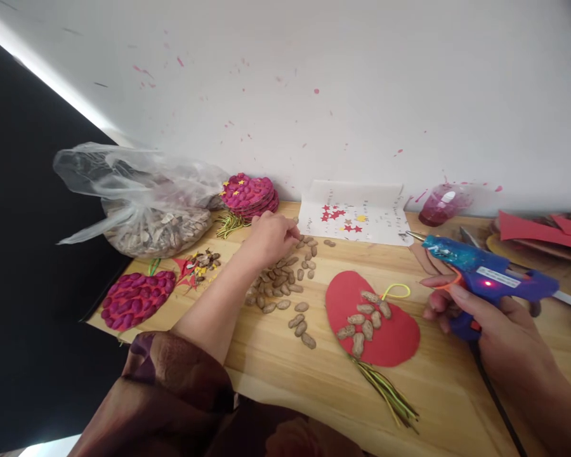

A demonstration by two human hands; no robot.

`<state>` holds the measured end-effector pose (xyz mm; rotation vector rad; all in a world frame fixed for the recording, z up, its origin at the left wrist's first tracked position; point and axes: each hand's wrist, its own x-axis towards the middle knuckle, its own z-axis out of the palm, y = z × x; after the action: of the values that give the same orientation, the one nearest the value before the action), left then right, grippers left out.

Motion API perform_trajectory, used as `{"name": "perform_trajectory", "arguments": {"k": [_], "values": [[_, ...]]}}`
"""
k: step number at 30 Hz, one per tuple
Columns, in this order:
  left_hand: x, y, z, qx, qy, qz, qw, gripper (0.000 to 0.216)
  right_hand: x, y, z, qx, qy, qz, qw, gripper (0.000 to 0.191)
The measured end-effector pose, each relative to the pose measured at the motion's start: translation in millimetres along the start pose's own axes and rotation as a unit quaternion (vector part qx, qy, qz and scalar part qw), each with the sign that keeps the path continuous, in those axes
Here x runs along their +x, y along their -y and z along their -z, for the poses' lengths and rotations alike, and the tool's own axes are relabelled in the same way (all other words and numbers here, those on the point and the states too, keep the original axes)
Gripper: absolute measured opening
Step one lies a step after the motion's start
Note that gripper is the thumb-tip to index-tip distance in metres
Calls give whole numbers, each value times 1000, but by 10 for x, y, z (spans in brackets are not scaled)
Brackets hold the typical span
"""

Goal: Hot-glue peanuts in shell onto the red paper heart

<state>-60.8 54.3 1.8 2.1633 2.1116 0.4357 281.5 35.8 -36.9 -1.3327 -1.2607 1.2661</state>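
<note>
My left hand [272, 236] reaches over a scattered pile of peanut shells [280, 282] on the wooden table [290, 374], fingers pinched at the pile's far edge; what they pinch is hidden. My right hand [492, 330] grips a blue hot-glue gun [485, 274] with its red light on, nozzle pointing left. Between the hands lies a red heart-shaped card [393, 336] with several peanut shells [365, 319] stuck on it, a yellow loop at its top and green strands [390, 397] at its tip.
A clear plastic bag of shells [152, 216] lies at the back left. Finished purple-painted hearts sit at the front left [136, 298] and stacked by the wall [250, 193]. A white sheet with star stickers [356, 216], a pink jar [442, 204] and red card pieces [542, 230] line the wall.
</note>
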Motion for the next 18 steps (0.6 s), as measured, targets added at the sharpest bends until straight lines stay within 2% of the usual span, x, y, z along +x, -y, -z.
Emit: {"name": "perform_trajectory", "arguments": {"k": [5,11,18], "values": [[9,-22,1,18,6,14,1000,23,-20,-3,26,5,4,-8,1000,31],[18,213,139,91,21,112,989,25,-25,33,2,-2,8,-8,1000,33],[28,186,144,83,72,89,990,19,-42,50,-7,8,9,-12,1000,33]]}}
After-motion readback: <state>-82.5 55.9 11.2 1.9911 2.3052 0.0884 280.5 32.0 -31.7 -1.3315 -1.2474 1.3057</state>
